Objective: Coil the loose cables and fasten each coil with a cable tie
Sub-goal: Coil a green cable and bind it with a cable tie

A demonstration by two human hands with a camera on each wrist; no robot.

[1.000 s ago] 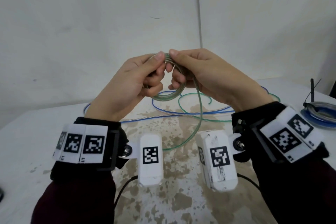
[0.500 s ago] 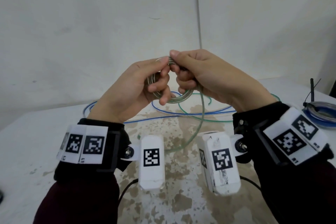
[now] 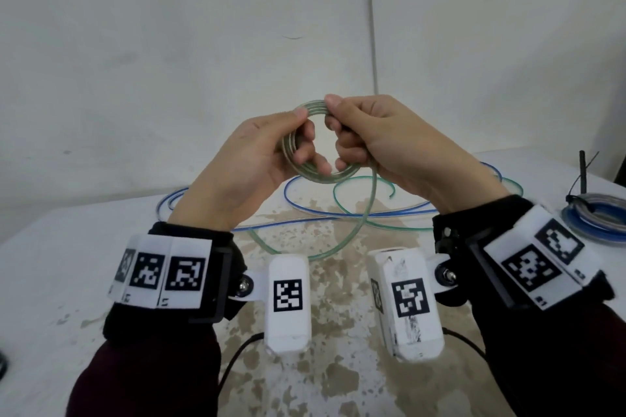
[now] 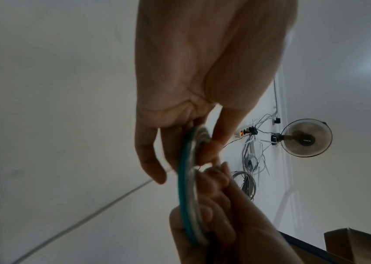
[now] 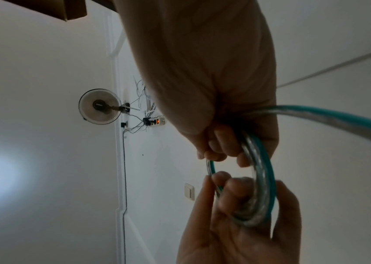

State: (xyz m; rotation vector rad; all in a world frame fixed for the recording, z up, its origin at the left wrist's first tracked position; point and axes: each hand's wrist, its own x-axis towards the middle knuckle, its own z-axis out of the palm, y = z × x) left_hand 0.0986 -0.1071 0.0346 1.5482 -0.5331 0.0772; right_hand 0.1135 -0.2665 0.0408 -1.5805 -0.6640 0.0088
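— Where is the green cable [image 3: 367, 210] held?

— A small coil [image 3: 306, 145] of it is gripped above the table [image 3: 67, 247] by both hands. The left hand [image 3: 244, 162] is curled round the coil's left side, thumb on top, fingers threaded through the ring. The right hand [image 3: 389, 145] is closed on the right side, the top of the coil being pinched under its thumb.

— And the rest of the cable?

— A loose length is seen dropping from the right hand to the table, where a wide loop is formed. In the right wrist view the length [image 5: 338, 117] is shown leaving the fist sideways.

— What else is on the table?

— A blue cable [image 3: 305, 210] is laid in loose curves behind the hands. At the right edge a finished coil [image 3: 596, 213] is seen, with a black tie [image 3: 583, 176] sticking up beside it.
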